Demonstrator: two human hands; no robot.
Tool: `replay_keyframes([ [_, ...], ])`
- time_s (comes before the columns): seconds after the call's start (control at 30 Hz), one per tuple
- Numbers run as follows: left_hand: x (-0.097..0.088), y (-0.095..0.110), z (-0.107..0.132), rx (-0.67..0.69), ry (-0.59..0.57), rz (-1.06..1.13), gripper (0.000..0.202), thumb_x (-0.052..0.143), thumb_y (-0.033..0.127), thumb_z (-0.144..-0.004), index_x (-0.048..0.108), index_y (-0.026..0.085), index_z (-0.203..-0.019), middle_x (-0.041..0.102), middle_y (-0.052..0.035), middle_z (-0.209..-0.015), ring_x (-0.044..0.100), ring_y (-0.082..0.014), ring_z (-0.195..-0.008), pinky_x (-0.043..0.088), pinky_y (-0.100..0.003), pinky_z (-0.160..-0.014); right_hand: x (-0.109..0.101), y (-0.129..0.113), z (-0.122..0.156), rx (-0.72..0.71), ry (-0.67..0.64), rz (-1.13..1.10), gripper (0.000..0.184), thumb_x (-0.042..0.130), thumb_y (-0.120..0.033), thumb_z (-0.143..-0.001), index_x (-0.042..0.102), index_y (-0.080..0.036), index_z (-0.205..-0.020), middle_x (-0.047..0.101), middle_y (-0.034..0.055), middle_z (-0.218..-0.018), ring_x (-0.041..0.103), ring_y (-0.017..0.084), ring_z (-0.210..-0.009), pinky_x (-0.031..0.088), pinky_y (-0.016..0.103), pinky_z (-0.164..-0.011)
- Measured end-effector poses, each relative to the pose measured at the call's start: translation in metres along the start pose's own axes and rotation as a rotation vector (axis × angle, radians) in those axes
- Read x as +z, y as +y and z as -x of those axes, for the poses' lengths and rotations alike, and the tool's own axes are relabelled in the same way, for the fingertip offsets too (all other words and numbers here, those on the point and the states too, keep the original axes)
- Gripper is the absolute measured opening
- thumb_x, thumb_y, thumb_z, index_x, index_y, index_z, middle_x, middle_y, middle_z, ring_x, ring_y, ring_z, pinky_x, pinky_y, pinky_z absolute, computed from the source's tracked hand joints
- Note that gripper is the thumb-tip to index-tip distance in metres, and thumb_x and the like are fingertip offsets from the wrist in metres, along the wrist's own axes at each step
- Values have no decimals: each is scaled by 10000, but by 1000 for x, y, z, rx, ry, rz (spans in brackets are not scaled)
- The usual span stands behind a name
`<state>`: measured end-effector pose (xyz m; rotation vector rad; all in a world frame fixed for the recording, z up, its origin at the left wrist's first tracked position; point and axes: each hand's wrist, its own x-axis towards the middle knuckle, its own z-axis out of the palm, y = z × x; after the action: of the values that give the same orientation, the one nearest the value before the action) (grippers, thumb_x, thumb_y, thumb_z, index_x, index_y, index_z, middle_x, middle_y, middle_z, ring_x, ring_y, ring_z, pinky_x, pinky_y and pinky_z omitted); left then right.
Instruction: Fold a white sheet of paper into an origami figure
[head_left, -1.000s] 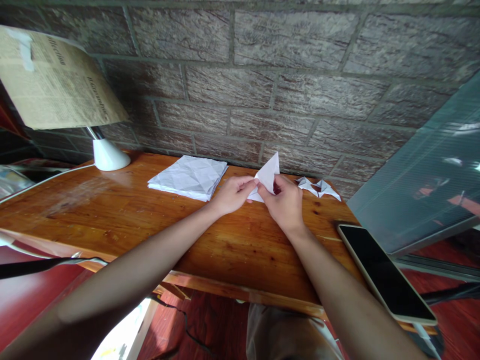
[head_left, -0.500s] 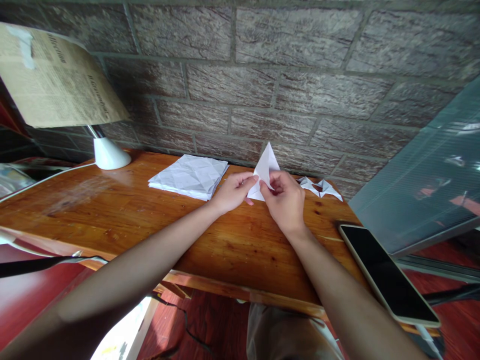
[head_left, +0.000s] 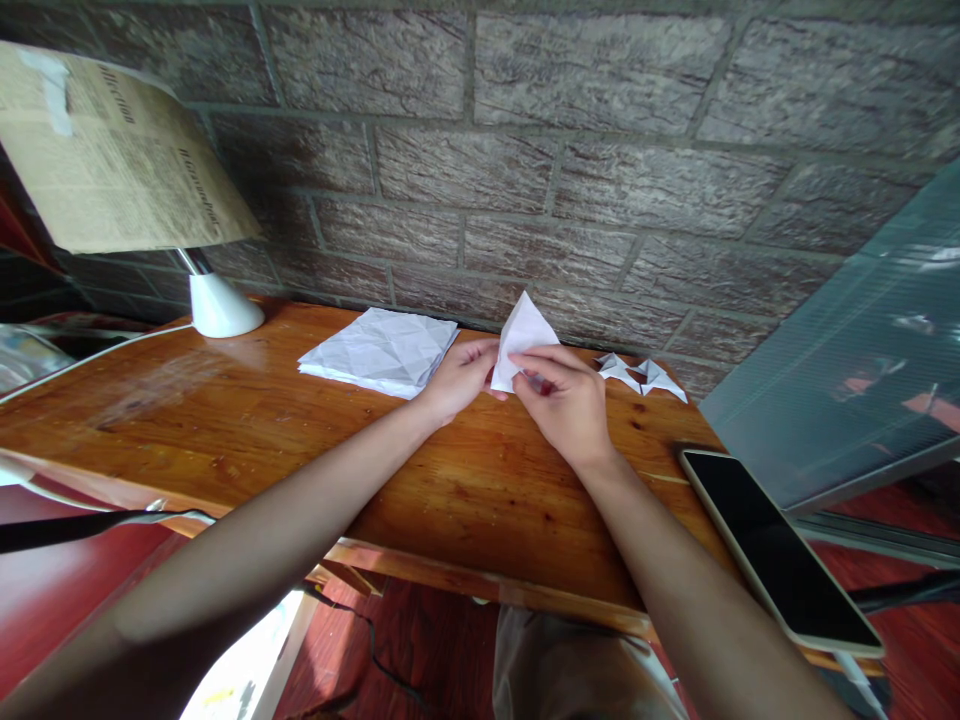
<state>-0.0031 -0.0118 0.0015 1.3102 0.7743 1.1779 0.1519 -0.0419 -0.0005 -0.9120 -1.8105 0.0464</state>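
Observation:
A folded sheet of white paper (head_left: 525, 326), its pointed tip upward, is held between my two hands above the far side of the desk. My left hand (head_left: 466, 376) grips the paper's left edge, with some fingers hidden behind it. On the right, my right hand (head_left: 566, 398) has its thumb and fingers pressed on the front of the paper. Left of my hands lies a stack of creased white paper sheets (head_left: 382, 350). Small folded white paper pieces (head_left: 654, 380) sit to the right of my right hand.
The wooden desk (head_left: 465, 500) runs along a grey brick wall (head_left: 510, 170). A lamp (head_left: 225, 305) with a newsprint shade stands at the left. At the right edge lies a smartphone (head_left: 780, 550) with a cable, beside a bluish translucent panel (head_left: 847, 330).
The paper has turned, so a broader face shows and its tip sits slightly further left. My right fingers have shifted onto its front, and my left thumb has moved back to the edge.

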Motion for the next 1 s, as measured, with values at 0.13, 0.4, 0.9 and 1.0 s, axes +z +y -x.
replay_keyframes([
  [0.13,0,-1,0,-9,-1,19,258,688,389,-803,735,136,-823,683,-30,-701,616,-125,-617,543,-221,-548,0,3,0,-21,1,24,262,611,-115,-852,804,-238,-980,764,48,-999,715,186,-881,583,328,-849],
  [0.4,-3,-5,-4,-25,12,88,231,628,344,-818,711,129,-815,687,-41,-704,617,-126,-607,536,-223,-524,-4,5,-2,-94,-31,67,264,605,-125,-880,803,-265,-986,748,41,-1012,705,174,-896,577,322,-865],
  [0.9,-3,-1,-4,-40,59,205,371,752,491,-782,641,138,-797,584,10,-644,588,-110,-579,557,-226,-499,-6,7,-1,-161,-171,98,301,535,-226,-949,731,-259,-1175,645,90,-1123,631,209,-988,542,378,-914],
  [1.0,-3,-3,-5,-39,42,173,424,757,542,-768,658,131,-810,595,1,-660,592,-113,-592,563,-229,-492,-6,10,-2,-154,-161,76,264,542,-228,-958,766,-273,-1092,665,77,-1066,633,198,-953,539,359,-886],
])
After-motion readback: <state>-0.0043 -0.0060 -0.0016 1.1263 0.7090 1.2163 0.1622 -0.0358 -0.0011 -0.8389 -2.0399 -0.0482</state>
